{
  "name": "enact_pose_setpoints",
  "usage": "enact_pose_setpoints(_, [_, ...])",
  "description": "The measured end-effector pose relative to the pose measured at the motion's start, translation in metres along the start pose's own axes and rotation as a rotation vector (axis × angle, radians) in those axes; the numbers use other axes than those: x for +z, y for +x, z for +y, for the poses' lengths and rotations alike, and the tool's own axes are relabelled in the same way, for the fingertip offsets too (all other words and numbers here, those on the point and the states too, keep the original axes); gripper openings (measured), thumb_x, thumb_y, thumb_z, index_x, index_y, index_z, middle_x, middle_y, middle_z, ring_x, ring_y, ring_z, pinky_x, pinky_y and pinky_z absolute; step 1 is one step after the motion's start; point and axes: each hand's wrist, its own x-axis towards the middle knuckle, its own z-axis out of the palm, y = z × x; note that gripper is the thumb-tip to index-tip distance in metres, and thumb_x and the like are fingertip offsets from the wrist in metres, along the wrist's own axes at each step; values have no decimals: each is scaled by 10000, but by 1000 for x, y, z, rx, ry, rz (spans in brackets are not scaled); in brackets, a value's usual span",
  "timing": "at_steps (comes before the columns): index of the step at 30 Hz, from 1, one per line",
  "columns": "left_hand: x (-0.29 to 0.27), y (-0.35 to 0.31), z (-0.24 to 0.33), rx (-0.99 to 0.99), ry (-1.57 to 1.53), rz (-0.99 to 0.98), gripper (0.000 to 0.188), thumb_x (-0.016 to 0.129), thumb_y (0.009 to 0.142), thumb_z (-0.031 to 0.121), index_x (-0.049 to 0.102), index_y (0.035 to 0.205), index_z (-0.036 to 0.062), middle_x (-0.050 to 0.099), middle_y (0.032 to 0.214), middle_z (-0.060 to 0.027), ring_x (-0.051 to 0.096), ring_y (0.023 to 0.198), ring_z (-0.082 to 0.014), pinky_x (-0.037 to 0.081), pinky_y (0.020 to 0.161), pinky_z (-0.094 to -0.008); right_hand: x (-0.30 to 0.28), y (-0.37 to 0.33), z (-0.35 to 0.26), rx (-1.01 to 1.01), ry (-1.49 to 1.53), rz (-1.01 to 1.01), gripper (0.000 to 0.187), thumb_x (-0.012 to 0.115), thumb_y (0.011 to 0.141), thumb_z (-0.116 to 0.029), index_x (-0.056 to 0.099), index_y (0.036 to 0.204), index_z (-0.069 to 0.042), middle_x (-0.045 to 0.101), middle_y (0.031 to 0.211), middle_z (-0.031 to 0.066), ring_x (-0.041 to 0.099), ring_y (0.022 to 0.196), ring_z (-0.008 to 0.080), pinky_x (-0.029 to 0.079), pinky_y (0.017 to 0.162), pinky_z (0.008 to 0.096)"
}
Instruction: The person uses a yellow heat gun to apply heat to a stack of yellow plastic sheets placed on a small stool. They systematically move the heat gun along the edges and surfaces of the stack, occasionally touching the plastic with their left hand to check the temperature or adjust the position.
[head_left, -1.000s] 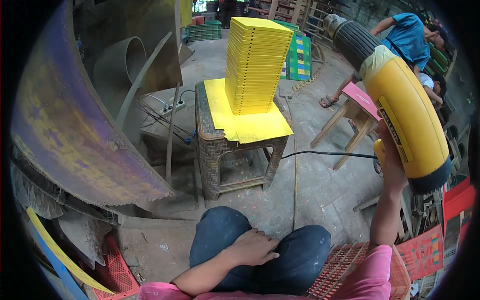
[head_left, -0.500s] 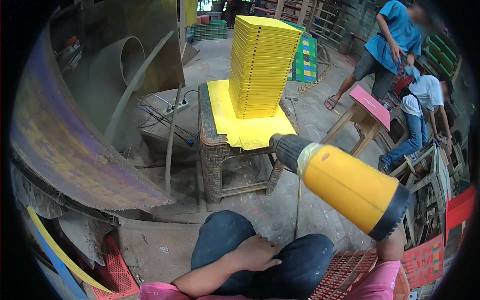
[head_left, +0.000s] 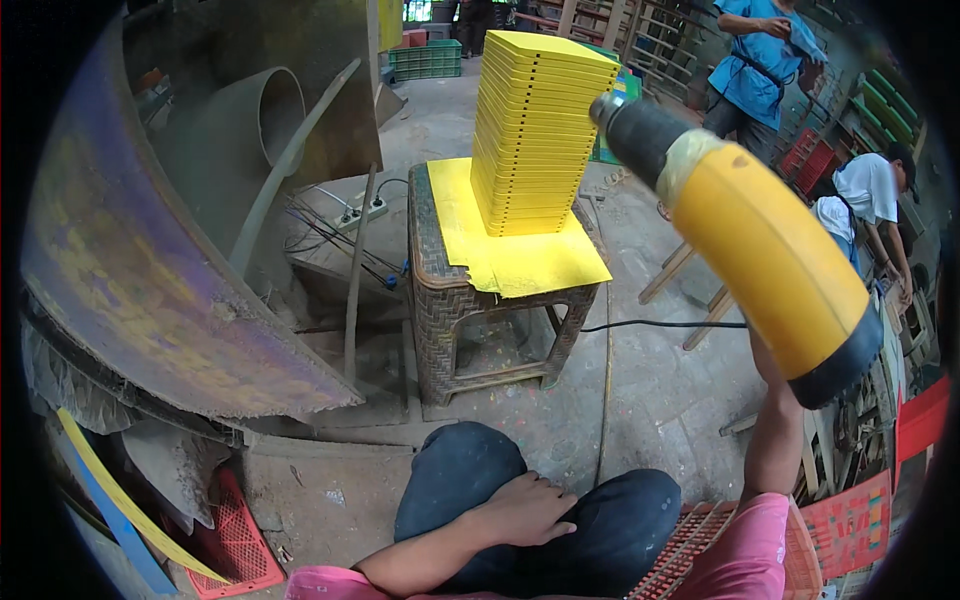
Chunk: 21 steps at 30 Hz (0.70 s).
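My right forearm (head_left: 775,430) rises to a yellow heat gun (head_left: 765,250) with a black nozzle and a black rear end. The gun's body hides the gripping fingers. Its nozzle tip is beside the upper right side of a tall stack of thin yellow boards (head_left: 535,135); I cannot tell how far apart they are. The stack stands upright on a yellow sheet (head_left: 545,265) with a torn front edge, laid over a dark woven-pattern stool (head_left: 435,330). My left hand (head_left: 525,508) lies empty between my knees, fingers loosely resting on the dark trousers.
A large curved metal sheet (head_left: 170,290) fills the left side. Red plastic crates (head_left: 235,540) lie low down. A black cord (head_left: 660,323) crosses the floor behind the stool. Two people work at the right, one in a blue shirt (head_left: 750,80), one in a white shirt (head_left: 868,190).
The heat gun has moved up and right, its nozzle rising from the sheet's front corner to the stack's upper side. My left hand stays on my lap. The person in blue has turned.
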Motion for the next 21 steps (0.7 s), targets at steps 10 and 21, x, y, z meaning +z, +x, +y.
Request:
enact_pose_setpoints(10, [-8, 1, -5, 19, 9, -95, 436, 482, 966, 432, 585, 1162, 57, 667, 975, -154, 621, 972, -342, 442, 909, -428, 9, 8, -3, -141, -75, 50, 726, 857, 652, -125, 465, 1250, 3, 587, 1165, 100, 567, 1085, 200, 407, 982, 342])
enact_pose_setpoints(21, [-12, 3, -7, -3, 31, -137, 499, 473, 967, 444, 575, 1230, 32, 671, 1015, -196, 622, 1017, -362, 440, 952, -442, -5, -2, 5, -170, 58, -514, 847, 889, 602, -149, 413, 1284, 8, 559, 1197, 108, 544, 1124, 214, 378, 1029, 359])
